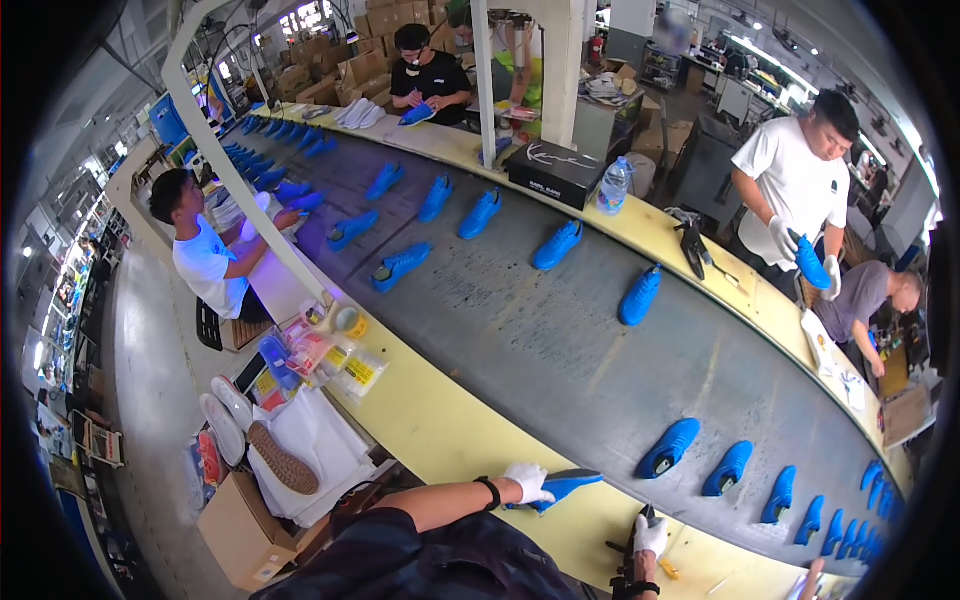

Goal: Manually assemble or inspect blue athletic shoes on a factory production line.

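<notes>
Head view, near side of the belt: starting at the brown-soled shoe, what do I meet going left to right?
Brown-soled shoe → wearer's gloved left hand on a blue shoe → wearer's gloved right hand → another person's arm.

Bright tube lights [768, 62], violet glow [316, 236], bent edges

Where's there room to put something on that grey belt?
The grey belt has a bare patch between the near yellow ledge and the farther blue shoes. Its far-left and lower-right ends are crowded with shoes.

The black object [627, 556] — partly covered, its kind unclear.
</notes>
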Available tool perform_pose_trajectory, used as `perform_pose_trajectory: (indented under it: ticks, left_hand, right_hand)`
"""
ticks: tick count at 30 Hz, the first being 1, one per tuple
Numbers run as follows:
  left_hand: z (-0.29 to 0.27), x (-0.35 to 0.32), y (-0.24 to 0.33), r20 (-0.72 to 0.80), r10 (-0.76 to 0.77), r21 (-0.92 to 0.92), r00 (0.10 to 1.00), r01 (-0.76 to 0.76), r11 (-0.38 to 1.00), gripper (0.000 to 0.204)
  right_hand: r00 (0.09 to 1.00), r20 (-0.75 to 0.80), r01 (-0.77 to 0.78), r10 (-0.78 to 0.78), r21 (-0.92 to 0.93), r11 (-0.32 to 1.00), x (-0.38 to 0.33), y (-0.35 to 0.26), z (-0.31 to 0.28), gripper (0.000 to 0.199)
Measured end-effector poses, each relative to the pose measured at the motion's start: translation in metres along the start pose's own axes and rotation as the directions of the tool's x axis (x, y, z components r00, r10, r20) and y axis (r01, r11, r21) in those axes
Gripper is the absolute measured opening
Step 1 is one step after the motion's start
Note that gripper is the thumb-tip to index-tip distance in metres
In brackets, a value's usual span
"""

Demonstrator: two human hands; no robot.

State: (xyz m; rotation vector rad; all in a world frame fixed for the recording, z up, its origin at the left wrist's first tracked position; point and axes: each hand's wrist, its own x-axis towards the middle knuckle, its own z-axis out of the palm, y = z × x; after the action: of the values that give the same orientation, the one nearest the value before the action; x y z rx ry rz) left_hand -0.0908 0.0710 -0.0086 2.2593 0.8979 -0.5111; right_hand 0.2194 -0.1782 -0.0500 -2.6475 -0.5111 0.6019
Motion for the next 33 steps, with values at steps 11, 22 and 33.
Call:
perform_pose_trajectory:
  ticks: [11,22,33]
  left_hand:
    - [0.008,0.006,0.017,0.077,0.033,-0.34,0.996,-0.005,0.94,0.076]
    - [-0.022,-0.009,0.046,0.572,0.294,-0.82,0.766,0.517,0.246,0.09]
    - [-0.001,-0.023,0.026,0.542,0.327,-0.825,0.774,0.564,0.034,0.073]
  right_hand:
    - [0.833,-0.277,0.425,-0.479,-0.235,0.874,-0.017,-0.028,-0.023,0.04]
    - [0.698,0.24,0.638,-0.675,0.219,0.738,-0.134,-0.151,-0.038,0.058]
    - [0.567,0.179,0.778,-0.804,0.205,0.594,-0.106,-0.161,-0.019,0.042]
